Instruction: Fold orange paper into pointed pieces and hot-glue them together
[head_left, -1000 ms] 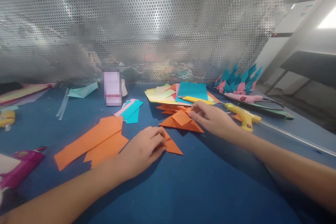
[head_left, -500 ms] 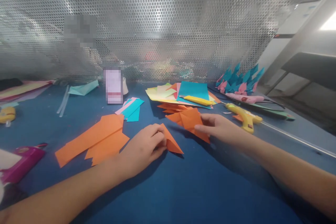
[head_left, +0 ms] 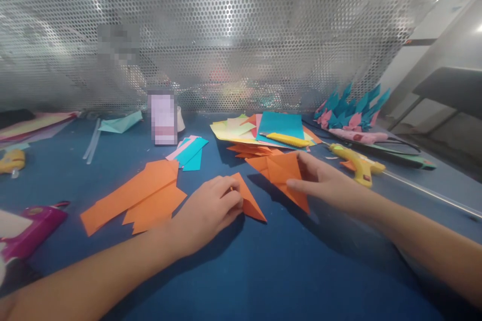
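Observation:
My left hand (head_left: pixel 214 205) is closed on the left end of a folded orange paper triangle (head_left: pixel 250 201), low over the blue table (head_left: pixel 278 276); its curled fingers hide that end. Between thumb and fingers, my right hand (head_left: pixel 316 178) pinches a larger folded orange paper piece (head_left: pixel 280 173), tilted and casting a shadow on the table. The two folded pieces are apart. Left of my left hand lie overlapping orange paper strips (head_left: pixel 131 195). Behind my right hand's piece is a stack of folded orange papers (head_left: pixel 252 150).
Coloured paper sheets (head_left: pixel 233 133) carry a yellow utility knife (head_left: pixel 288 139). A yellow glue gun (head_left: pixel 356 163) lies right, before a blue and pink paper model (head_left: pixel 350 110). Blue paper strips (head_left: pixel 193 154) and a blurred-out phone-like object (head_left: pixel 162 118) stand left of centre. A perforated metal panel (head_left: pixel 226 35) rises behind.
My right hand has shifted slightly right and towards me with its folded paper, widening the gap to the triangle. My left hand keeps its grip, nearly still. The camera view has shifted slightly.

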Demonstrator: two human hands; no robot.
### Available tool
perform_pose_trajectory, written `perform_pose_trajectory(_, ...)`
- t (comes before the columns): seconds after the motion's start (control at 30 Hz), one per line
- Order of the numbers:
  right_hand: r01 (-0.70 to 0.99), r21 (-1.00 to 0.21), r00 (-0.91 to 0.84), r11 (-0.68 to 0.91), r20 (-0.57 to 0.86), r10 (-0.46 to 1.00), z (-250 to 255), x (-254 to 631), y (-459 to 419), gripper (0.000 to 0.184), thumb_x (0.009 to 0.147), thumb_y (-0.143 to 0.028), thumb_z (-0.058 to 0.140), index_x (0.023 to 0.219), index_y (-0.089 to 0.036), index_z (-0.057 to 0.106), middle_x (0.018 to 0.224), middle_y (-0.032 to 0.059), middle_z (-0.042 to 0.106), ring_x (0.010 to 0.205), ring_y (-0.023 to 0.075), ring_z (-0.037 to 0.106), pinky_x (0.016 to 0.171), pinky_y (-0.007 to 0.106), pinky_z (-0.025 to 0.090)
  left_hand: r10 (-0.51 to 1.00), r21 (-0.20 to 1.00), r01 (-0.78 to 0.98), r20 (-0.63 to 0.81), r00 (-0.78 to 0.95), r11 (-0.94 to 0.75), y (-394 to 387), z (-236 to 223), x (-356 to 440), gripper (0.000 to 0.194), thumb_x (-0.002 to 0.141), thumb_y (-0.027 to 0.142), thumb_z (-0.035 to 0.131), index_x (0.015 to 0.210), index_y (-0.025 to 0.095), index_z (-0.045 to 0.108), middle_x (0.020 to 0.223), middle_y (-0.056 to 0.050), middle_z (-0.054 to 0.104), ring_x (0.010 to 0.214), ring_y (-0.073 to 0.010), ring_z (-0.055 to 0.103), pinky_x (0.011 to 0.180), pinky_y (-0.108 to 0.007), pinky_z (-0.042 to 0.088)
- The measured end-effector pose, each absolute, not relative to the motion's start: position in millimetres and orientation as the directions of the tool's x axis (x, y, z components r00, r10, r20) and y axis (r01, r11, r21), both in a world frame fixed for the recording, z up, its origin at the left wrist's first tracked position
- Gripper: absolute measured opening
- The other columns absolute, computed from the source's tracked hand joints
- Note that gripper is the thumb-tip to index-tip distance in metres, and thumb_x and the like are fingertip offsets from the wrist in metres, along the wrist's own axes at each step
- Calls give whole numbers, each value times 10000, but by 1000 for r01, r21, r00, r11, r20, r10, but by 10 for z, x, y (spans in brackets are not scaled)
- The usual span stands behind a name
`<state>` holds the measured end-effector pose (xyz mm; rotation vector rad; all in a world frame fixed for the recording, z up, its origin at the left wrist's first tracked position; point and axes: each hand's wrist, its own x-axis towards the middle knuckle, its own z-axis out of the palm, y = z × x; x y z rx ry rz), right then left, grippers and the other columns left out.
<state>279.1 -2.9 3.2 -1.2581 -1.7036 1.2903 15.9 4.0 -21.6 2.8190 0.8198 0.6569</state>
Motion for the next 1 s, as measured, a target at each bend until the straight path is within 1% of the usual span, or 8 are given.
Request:
perform_pose_trajectory(0.13,344,-939,-394,14,-131,910,67,2836,-38,467,796,-365,617,1224,-238,477,1243,85,588,1142,263,561,874,390,521,527,237,471,381,759,-850,42,-212,160,94,921,164,468,846,170,524,1033,-64,550,899,-189,510,775,-337,458)
perform_pose_trajectory(0.27,382,-924,-490,-8,-210,846,31,2806,-40,347,762,-278,620,1077,-209,494,1067,67,645,993,235,625,790,349,534,519,248,456,400,755,-855,48,-211,166,73,910,151,484,846,166,516,1053,-62,545,906,-185,508,793,-335,456)
perform_pose_trajectory(0.43,429,-903,-496,27,-210,842,13,2738,-65,605,763,-196,596,1288,-230,296,976,31,633,839,179,628,694,281,516,526,242,467,401,750,-851,53,-209,174,113,915,169,472,808,165,510,974,-50,543,843,-175,502,735,-320,458)
perform_pose_trajectory(0.5,476,-878,-491,50,-218,843,39,2705,-94,567,782,-198,581,1285,-232,322,1028,39,626,874,186,621,697,280,509,520,239,462,406,751,-854,53,-211,176,107,914,166,478,810,164,504,980,-47,541,842,-173,501,731,-318,455)
perform_pose_trajectory(0.63,535,-834,-477,135,-167,863,72,2629,-161,349,834,-254,540,1167,-225,442,1010,30,631,869,189,614,678,278,498,514,239,455,419,749,-858,52,-221,178,86,914,168,489,829,168,494,1003,-40,540,854,-174,504,737,-318,450)
perform_pose_trajectory(0.8,620,-744,-397,249,-23,918,10,2540,-181,254,808,-326,580,1027,-212,520,897,22,634,732,167,594,622,278,484,504,202,464,424,753,-863,51,-220,179,85,920,168,478,840,166,508,1008,-48,547,857,-179,507,735,-320,450)
perform_pose_trajectory(0.9,617,-684,-408,390,145,901,-22,2497,-189,147,760,-202,578,906,-214,563,1002,36,634,772,159,596,674,282,486,496,172,469,415,763,-866,44,-208,181,104,921,160,471,829,160,521,1011,-55,560,863,-182,514,739,-321,455)
perform_pose_trajectory(1.0,577,-663,-438,476,241,866,-17,2468,-230,179,705,-81,514,810,-215,570,1044,30,644,871,163,608,726,269,486,477,147,461,420,772,-875,39,-203,185,95,925,155,458,875,158,539,1059,-64,564,893,-187,520,760,-332,461)
